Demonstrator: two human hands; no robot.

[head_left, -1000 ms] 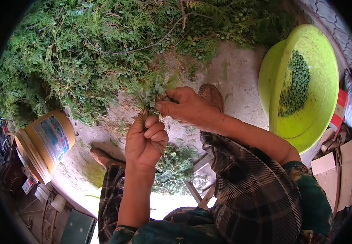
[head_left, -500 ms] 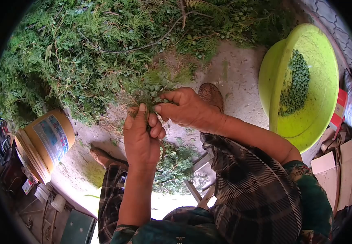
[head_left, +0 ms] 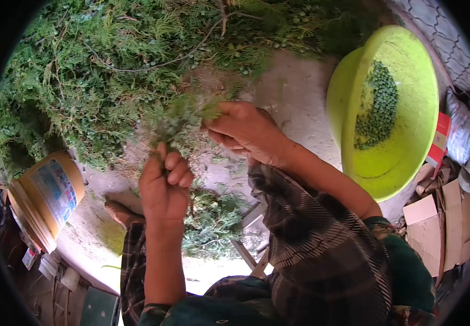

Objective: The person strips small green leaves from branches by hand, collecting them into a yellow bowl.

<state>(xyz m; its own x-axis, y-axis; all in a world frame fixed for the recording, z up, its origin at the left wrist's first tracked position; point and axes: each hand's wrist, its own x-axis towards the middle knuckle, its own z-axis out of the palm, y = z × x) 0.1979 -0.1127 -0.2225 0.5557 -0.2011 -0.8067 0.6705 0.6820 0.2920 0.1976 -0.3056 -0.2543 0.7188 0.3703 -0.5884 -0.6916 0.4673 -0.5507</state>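
Observation:
My left hand (head_left: 164,185) is closed around the stem end of a green conifer sprig (head_left: 178,117), which points up and is smeared by motion. To its right is my right hand (head_left: 248,133), its fingers pinched together beside the sprig's tip. Whatever lies between those fingertips is too blurred to make out. Beyond both hands spreads a large heap of cut conifer branches (head_left: 99,108). On the right, a tilted lime-green basin (head_left: 408,146) holds a pile of small green cones (head_left: 379,106).
A yellowish bucket (head_left: 55,190) with a label lies tipped at the left. Stripped sprigs (head_left: 213,223) lie on the floor between my legs. Flattened cardboard (head_left: 444,228), a red box (head_left: 439,138) and a plastic bag (head_left: 461,127) stand by the basin.
My hands have moved apart; the right one has drawn back from the sprig's base toward its tip. The left keeps its hold on the stem. The whole view has shifted slightly.

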